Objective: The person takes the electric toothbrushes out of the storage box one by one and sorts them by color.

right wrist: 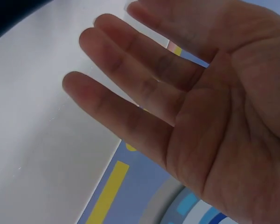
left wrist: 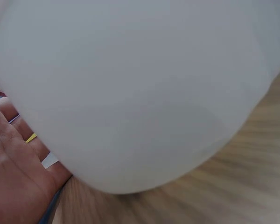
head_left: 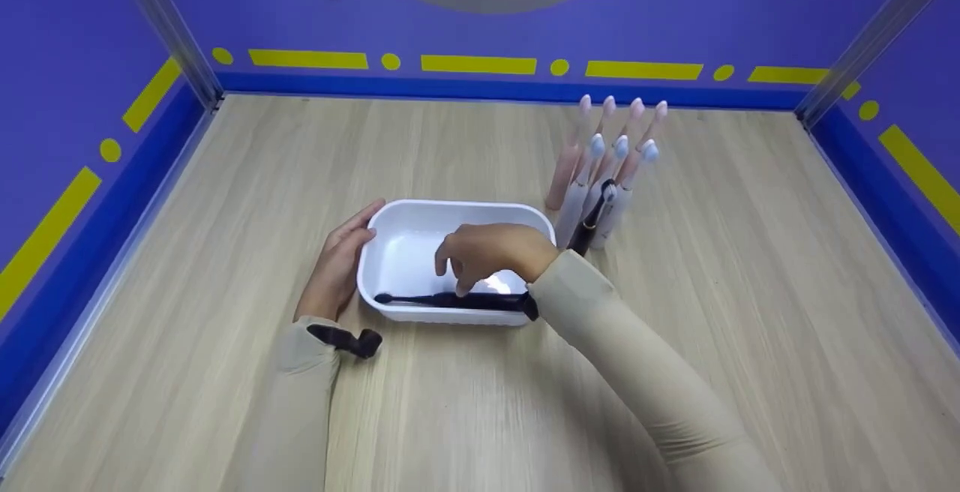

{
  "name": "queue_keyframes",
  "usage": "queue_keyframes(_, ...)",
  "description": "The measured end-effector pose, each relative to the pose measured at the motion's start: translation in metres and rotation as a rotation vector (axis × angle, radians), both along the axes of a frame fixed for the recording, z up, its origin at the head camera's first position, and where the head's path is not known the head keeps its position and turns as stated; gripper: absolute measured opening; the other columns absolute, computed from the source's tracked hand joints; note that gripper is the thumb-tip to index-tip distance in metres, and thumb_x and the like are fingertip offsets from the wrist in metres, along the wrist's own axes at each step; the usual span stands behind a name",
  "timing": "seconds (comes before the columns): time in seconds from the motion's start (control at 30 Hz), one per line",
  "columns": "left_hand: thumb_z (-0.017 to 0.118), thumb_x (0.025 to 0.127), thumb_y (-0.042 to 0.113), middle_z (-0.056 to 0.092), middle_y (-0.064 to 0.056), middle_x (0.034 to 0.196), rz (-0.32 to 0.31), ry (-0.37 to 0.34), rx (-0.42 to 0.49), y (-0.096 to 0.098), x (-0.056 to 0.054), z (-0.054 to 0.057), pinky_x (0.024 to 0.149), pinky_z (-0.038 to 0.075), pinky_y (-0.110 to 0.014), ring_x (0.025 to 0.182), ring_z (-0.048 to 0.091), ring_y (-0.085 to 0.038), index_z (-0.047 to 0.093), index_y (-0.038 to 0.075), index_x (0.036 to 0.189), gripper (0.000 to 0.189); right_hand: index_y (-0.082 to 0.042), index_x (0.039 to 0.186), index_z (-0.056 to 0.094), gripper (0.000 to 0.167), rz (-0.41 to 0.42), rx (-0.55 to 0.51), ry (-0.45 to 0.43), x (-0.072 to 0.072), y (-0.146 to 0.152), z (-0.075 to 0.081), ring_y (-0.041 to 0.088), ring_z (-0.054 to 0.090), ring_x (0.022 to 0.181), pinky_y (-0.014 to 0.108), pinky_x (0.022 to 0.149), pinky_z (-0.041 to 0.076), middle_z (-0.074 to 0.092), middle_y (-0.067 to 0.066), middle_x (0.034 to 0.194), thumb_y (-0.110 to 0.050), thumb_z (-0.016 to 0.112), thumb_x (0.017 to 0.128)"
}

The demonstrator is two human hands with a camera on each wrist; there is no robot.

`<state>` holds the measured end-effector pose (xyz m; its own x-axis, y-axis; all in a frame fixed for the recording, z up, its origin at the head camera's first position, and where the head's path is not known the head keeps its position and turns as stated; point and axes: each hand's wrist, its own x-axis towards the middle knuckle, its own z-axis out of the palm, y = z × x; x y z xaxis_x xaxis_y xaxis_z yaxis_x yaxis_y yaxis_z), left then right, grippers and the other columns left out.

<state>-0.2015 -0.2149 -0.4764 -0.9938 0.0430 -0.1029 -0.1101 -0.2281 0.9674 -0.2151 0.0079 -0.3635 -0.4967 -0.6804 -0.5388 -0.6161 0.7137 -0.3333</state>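
A white plastic tray (head_left: pixel 405 252) sits in front of me on the wooden table. My left hand (head_left: pixel 336 267) holds its left end, thumb at the rim and fingers along the outer wall; the left wrist view shows those fingers (left wrist: pixel 19 126) partly hidden behind the tray. A black electric toothbrush (head_left: pixel 450 300) lies lengthwise inside, along the near wall, its head to the left. Over the tray hovers my right hand (head_left: pixel 491 252), palm down, thumb tip close above the toothbrush handle. From the right wrist view its fingers (right wrist: pixel 116 109) look spread and loosely straight, with nothing between them.
Right of the tray, several toothbrushes stand upright in rows: pink ones (head_left: pixel 564 173) at the back, white ones (head_left: pixel 574 211) ahead of them, and one black toothbrush (head_left: pixel 587 228) nearest me, partly behind my right sleeve. Blue panels (head_left: pixel 487 87) wall the table at the back and sides.
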Motion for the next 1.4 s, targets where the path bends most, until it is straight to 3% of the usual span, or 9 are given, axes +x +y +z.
queue_keyframes(0.1, 0.038, 0.094, 0.003, 0.030, -0.004, 0.158, 0.000, 0.000, -0.003, 0.000, -0.001, 0.001, 0.121, 0.019, -0.028, 0.147, 0.022, -0.014, 0.037, 0.007, 0.147, 0.053, -0.015, 0.125, 0.063, 0.041, -0.033, 0.028, -0.041, -0.002, -0.004, -0.001, 0.020, 0.064, 0.096, 0.035, 0.081, 0.054, 0.069, 0.004, 0.106, -0.017, 0.072, 0.085)
queue_keyframes(0.37, 0.039, 0.095, 0.004, 0.029, -0.002, 0.158, -0.004, -0.015, -0.008, -0.001, -0.001, 0.002, 0.121, 0.018, -0.027, 0.147, 0.021, -0.014, 0.037, 0.009, 0.148, 0.053, -0.020, 0.124, 0.063, 0.041, -0.128, 0.119, -0.130, -0.003, -0.013, -0.006, 0.028, 0.067, 0.098, 0.042, 0.086, 0.056, 0.066, 0.000, 0.107, -0.018, 0.073, 0.084)
queue_keyframes(0.63, 0.038, 0.095, 0.003, 0.029, -0.004, 0.158, -0.005, -0.004, 0.007, -0.001, -0.002, 0.001, 0.121, 0.019, -0.029, 0.147, 0.022, -0.015, 0.036, 0.006, 0.147, 0.053, -0.022, 0.122, 0.063, 0.042, -0.130, 0.173, -0.158, -0.007, -0.014, -0.009, 0.030, 0.067, 0.097, 0.043, 0.088, 0.055, 0.067, -0.001, 0.107, -0.019, 0.075, 0.082)
queue_keyframes(0.9, 0.038, 0.094, 0.002, 0.029, -0.005, 0.158, -0.014, 0.009, 0.014, -0.002, -0.001, -0.002, 0.121, 0.019, -0.030, 0.147, 0.022, -0.016, 0.037, 0.005, 0.147, 0.053, -0.022, 0.117, 0.064, 0.042, -0.127, 0.194, -0.169, -0.009, -0.014, -0.010, 0.027, 0.066, 0.095, 0.039, 0.080, 0.056, 0.066, 0.001, 0.100, -0.020, 0.078, 0.078)
queue_keyframes(1.17, 0.039, 0.094, 0.003, 0.030, -0.005, 0.158, -0.012, 0.015, 0.004, -0.001, -0.001, -0.003, 0.121, 0.019, -0.029, 0.147, 0.022, -0.016, 0.037, 0.005, 0.147, 0.053, -0.022, 0.116, 0.064, 0.041, -0.140, 0.206, -0.156, -0.013, -0.015, -0.010, 0.021, 0.060, 0.102, 0.040, 0.085, 0.052, 0.066, 0.002, 0.103, -0.020, 0.079, 0.078)
queue_keyframes(1.4, 0.039, 0.095, 0.003, 0.030, -0.005, 0.158, -0.006, 0.011, 0.005, -0.001, -0.002, -0.002, 0.121, 0.019, -0.028, 0.147, 0.023, -0.015, 0.037, 0.005, 0.147, 0.052, -0.019, 0.108, 0.066, 0.035, -0.117, 0.216, -0.182, -0.017, -0.015, -0.017, 0.018, 0.058, 0.091, 0.034, 0.077, 0.049, 0.060, 0.002, 0.091, -0.019, 0.080, 0.076)
